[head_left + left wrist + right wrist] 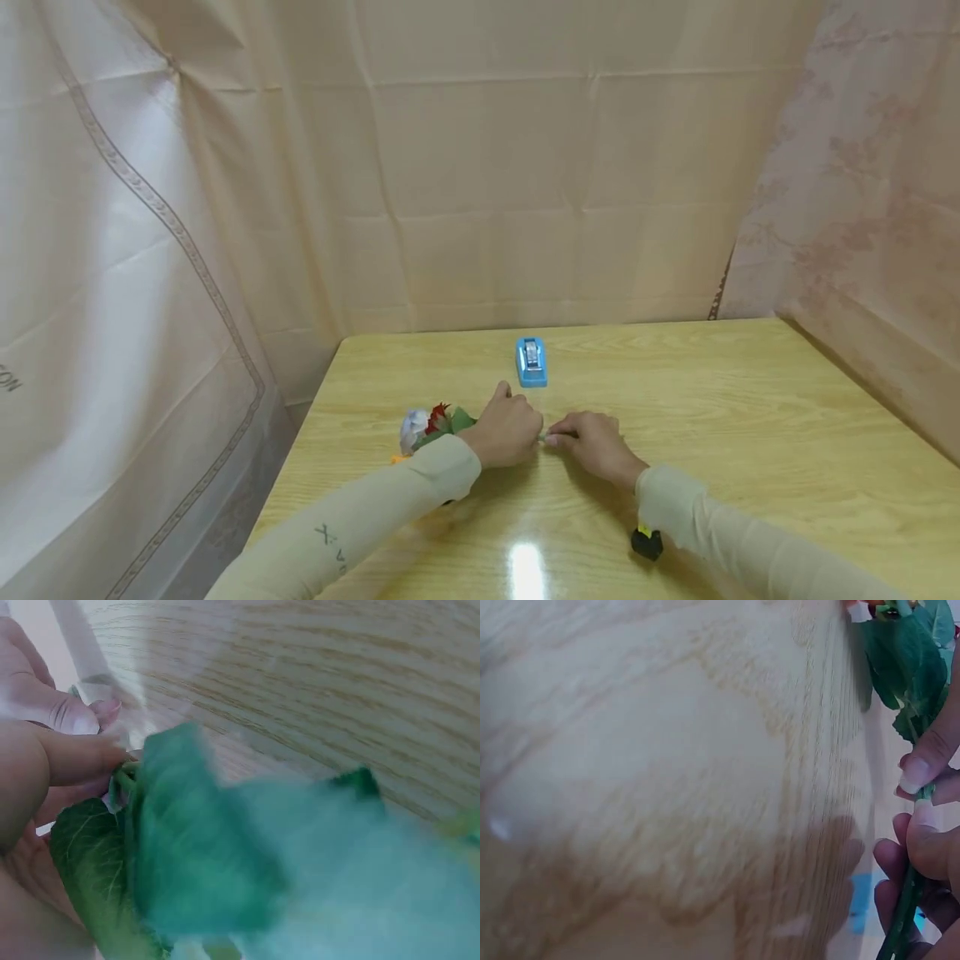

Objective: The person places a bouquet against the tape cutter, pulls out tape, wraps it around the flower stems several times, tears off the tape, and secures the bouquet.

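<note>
A bunch of flowers with green leaves (462, 419) lies left of my left hand (504, 432), showing a whitish bloom (412, 431) and a red bloom (437, 417). That hand pinches the green stems (904, 915) just below the leaves, seen best in the right wrist view. Directly beside it, my right hand (592, 443) grips the same stems lower down, its thumb lying along them. In the left wrist view, a blurred leaf (195, 840) and a pale bloom (352, 877) cover much of the picture and hide part of the fingers.
A blue tape dispenser (532, 363) stands beyond the hands, near the far edge of the wooden table (750, 400). Under the right sleeve sits a small black and yellow object (647, 542). Hanging cloth (480, 167) encloses the table behind and on both sides.
</note>
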Available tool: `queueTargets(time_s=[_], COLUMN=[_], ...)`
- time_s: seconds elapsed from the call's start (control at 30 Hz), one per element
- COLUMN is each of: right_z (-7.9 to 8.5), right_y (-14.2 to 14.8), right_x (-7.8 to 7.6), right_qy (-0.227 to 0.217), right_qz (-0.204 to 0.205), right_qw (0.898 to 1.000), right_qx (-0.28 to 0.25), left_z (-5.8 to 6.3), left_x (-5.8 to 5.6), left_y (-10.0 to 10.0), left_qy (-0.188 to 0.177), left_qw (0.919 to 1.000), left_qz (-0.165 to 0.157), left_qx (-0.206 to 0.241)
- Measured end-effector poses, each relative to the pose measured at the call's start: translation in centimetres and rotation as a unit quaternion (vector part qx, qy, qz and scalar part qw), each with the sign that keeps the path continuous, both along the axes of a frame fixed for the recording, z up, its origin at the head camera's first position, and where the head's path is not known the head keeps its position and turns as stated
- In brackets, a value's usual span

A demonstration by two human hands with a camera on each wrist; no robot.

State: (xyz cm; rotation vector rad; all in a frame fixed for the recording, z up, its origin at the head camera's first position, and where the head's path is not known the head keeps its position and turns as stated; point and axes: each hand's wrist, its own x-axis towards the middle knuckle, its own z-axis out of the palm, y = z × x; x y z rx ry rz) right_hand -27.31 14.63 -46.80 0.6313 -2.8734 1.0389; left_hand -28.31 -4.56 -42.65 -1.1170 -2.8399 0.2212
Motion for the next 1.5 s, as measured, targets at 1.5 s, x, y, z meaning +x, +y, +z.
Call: queueTargets(time_s=[1.5], right_z=[0.6], right_y=[-0.2], right_x=[-0.4], right_qy=[0.021], right_qz=[0.002], right_qw=[1.0], right_qx=[0.016], left_z=[0.2], left_x=[-0.6], left_y=[0.3], left_qy=[-0.068], left_qw=[0.9928], left_qz=[0.065], left_qx=[0.073])
